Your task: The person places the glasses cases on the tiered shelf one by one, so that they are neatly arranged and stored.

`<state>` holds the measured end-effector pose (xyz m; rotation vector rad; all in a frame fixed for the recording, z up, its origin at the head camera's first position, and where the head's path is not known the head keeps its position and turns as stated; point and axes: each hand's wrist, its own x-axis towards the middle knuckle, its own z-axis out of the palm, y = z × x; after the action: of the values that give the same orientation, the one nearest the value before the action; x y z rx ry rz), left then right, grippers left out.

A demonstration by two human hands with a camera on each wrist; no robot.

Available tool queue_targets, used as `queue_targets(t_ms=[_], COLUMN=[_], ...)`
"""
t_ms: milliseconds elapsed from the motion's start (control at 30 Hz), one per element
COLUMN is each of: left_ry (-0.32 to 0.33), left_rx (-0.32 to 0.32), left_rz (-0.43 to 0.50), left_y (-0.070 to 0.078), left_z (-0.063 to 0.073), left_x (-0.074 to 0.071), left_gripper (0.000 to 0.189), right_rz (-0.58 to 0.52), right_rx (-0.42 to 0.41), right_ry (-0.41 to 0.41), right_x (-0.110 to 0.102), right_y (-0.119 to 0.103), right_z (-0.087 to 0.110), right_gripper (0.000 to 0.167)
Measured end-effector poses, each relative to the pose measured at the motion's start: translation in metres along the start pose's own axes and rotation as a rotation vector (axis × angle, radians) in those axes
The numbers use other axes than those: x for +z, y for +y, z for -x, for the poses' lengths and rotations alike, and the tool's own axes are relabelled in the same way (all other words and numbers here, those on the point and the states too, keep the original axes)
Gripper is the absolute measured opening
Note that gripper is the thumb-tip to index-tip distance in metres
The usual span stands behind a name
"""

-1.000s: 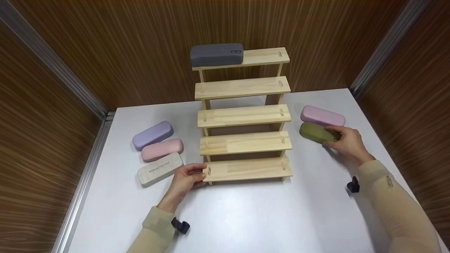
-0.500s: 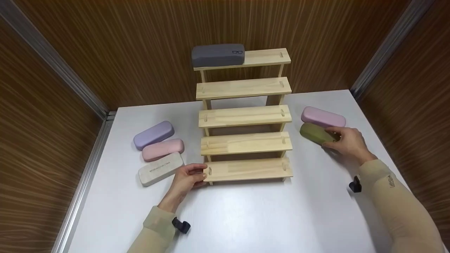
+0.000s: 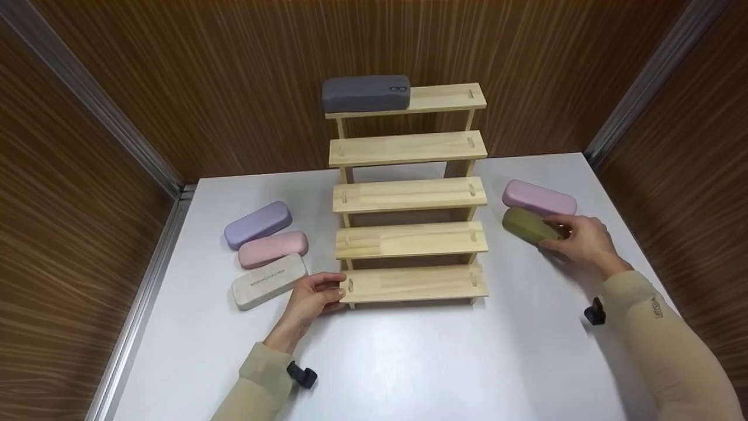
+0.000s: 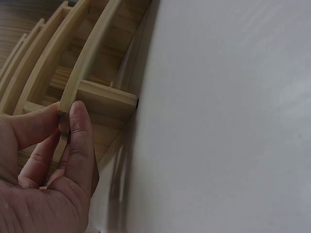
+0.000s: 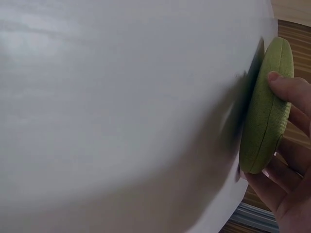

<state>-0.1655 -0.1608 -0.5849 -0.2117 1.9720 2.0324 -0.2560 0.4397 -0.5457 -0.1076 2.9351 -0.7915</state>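
White tabletop [image 3: 517, 304] separates rack edge [image 3: 481, 285] from green case [image 3: 524, 225]

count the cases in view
6: grey case on the top shelf; purple case, pink case, white case left of the rack; lilac case right of it, beside the green case in the right hand.

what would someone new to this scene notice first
Probably the five-tier wooden rack standing in the middle, with a dark grey case on the left of its top shelf. Then the left hand pinching the left end of the lowest shelf, and the right hand holding a green case at the right.
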Motion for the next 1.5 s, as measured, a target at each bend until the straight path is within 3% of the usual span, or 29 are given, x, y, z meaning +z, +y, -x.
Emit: queue_targets(t_ms=[433,833,1500], left_ry=[-0.014,-0.010,-0.008], left_rx=[0.013,0.002,-0.010], left_rz=[0.004,0.008,0.019], left_y=[0.000,0.000,0.002], left_z=[0.000,-0.001,0.001], left_x=[0.001,0.002,0.000], left_gripper=[0.036,0.036,0.038], right_rz=[0.037,0.040,0.043], right_rx=[-0.060,-0.058,-0.174], right_ry=[0.095,0.088,0.248], right_x=[-0.018,-0.048,-0.099], right_y=[-0.006,-0.024,-0.062], right_z=[0.005,0.002,-0.005], right_gripper=[0.060,0.059,0.053])
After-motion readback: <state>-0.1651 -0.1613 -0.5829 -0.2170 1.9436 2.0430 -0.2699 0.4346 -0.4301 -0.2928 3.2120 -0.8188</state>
